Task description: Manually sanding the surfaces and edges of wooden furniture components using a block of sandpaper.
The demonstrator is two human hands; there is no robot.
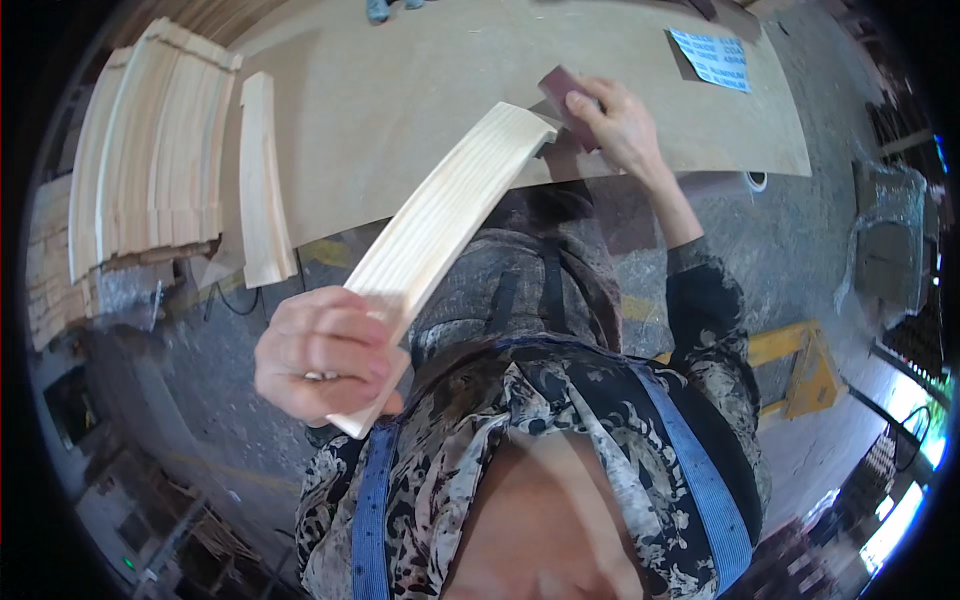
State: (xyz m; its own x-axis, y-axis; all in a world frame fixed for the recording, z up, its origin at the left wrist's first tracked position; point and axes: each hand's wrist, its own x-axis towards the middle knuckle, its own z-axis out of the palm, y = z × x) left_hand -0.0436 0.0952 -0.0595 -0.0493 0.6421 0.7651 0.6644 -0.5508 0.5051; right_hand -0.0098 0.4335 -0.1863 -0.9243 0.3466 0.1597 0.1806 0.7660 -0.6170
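Observation:
My left hand (325,352) is closed around the near end of a pale, slightly curved wooden slat (455,200). The slat slants up and away to the right, its notched far end over the front edge of the table. Close to that far end, my right hand (615,120) grips a reddish-brown sanding block (570,108), thumb on its face. Whether the block touches the slat I cannot tell; a small gap seems to show between them. The slat's near end is partly covered by my left fingers.
A single similar slat (262,180) lies at the table's left, beside a stack of slats (160,140). Blue-and-white printed sandpaper (715,60) lies on the far right of the table (400,60). A yellow metal frame (800,370) and a plastic-wrapped bundle (890,240) stand on the right.

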